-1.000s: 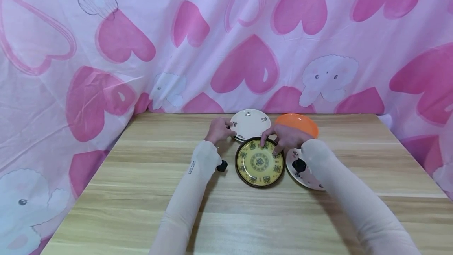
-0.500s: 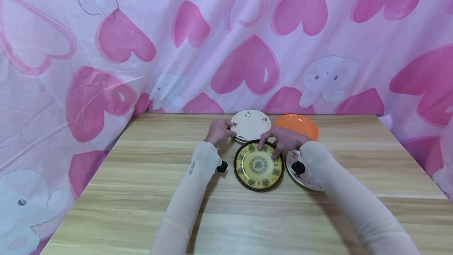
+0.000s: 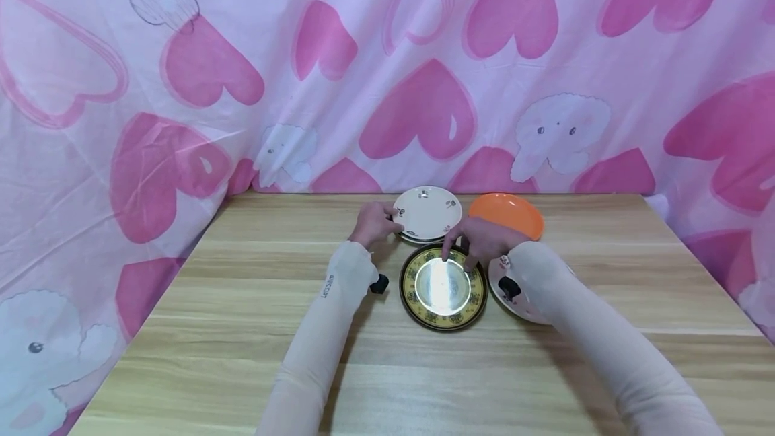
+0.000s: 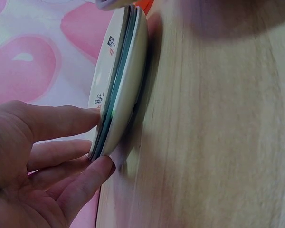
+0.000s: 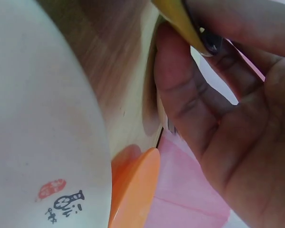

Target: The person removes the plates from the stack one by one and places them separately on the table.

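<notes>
My left hand (image 3: 372, 224) pinches the left rim of a small stack of plates; its top one is a white plate (image 3: 426, 214) with little dark drawings. In the left wrist view, my fingers lie on the upper face and the thumb under the stacked plates (image 4: 121, 104), whose edges show dark green. My right hand (image 3: 484, 239) grips the far rim of a yellow patterned plate (image 3: 443, 288) with a dark brown edge, nearer to me. The right wrist view shows just a bit of this yellow plate (image 5: 178, 19), between thumb and fingers.
Another white plate (image 3: 514, 301) lies right of the yellow one, partly hidden by my right sleeve. Behind it is an orange plate (image 3: 505, 210). A wooden table (image 3: 242, 328) bears them all, and a pink heart-patterned cloth (image 3: 339, 120) hangs along its back edge.
The yellow plate has come slightly toward me and its tilt has changed, with a bright glare now in its middle. My right fingers stayed on its rim; my left hand held still.
</notes>
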Available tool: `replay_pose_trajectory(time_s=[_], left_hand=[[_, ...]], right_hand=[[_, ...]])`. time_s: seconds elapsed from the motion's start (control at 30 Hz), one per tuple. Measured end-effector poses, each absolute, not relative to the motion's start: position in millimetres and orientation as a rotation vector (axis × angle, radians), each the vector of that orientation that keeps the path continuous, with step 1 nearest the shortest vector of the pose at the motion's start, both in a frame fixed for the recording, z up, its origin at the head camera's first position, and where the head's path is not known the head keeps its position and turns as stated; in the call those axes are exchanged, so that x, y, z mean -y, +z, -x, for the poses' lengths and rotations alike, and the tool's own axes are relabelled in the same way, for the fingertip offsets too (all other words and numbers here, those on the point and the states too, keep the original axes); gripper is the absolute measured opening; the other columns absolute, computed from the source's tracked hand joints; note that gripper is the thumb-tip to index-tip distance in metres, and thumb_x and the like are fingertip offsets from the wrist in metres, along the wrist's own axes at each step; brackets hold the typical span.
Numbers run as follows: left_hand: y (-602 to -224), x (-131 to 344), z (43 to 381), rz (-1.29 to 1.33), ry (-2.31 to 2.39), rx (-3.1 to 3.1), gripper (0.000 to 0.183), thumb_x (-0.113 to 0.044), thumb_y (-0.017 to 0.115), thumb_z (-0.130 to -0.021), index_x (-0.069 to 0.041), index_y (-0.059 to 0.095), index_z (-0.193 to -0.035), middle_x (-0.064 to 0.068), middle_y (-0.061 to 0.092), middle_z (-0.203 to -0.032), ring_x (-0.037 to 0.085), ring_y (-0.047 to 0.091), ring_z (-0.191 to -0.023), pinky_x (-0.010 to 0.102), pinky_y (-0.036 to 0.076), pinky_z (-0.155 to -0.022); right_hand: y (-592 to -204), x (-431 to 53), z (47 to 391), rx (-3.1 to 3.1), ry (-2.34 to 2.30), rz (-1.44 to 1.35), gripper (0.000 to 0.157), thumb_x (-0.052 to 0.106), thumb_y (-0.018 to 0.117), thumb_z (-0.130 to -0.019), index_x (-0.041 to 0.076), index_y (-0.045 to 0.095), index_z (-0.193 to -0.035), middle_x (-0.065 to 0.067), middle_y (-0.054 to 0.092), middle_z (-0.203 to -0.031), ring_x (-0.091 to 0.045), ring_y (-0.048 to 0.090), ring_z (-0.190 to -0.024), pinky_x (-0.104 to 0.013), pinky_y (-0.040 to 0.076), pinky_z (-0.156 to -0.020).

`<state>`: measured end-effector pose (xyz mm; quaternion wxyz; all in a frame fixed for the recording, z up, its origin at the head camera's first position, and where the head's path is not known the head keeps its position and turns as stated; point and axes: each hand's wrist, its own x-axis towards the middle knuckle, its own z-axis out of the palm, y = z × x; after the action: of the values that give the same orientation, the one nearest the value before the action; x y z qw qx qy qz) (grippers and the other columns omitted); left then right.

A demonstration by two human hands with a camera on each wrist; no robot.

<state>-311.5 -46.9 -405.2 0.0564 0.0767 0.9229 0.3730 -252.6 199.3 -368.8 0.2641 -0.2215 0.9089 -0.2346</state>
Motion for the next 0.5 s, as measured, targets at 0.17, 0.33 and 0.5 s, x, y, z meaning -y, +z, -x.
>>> replay_pose_trajectory(time_s=[0.17,0.33,0.5], left_hand=[[-405.7,47.1,311.9,-0.228,1.123,-2.800,0.049,-0.012,0.082,-0.079,-0.003,0.068,-0.125,0.015,0.067,-0.134,0.031,0.060,-0.125,0.039,0.051,-0.107],[-404.9,47.2,310.9,-0.236,1.127,-2.797,0.049,-0.012,0.082,-0.080,-0.003,0.068,-0.126,0.015,0.066,-0.134,0.030,0.060,-0.125,0.039,0.051,-0.106],[-404.6,47.1,310.4,-0.232,1.145,-2.796,0.048,-0.011,0.082,-0.079,-0.003,0.069,-0.125,0.015,0.067,-0.133,0.031,0.061,-0.123,0.039,0.053,-0.103]], right_hand=[[-369.2,-197.7,253.6,-2.449,-0.616,0.610,0.046,-0.009,0.076,-0.078,0.030,0.074,-0.102,-0.008,0.063,-0.115,-0.013,0.053,-0.057,-0.021,0.048,-0.050],[-370.0,-196.8,254.3,-2.446,-0.610,0.578,0.045,-0.007,0.079,-0.077,0.029,0.073,-0.102,-0.007,0.064,-0.107,-0.015,0.056,-0.062,-0.024,0.052,-0.055],[-370.8,-195.5,254.5,-2.463,-0.594,0.564,0.044,-0.005,0.081,-0.076,0.028,0.073,-0.104,-0.009,0.061,-0.117,-0.015,0.058,-0.063,-0.025,0.054,-0.057]])
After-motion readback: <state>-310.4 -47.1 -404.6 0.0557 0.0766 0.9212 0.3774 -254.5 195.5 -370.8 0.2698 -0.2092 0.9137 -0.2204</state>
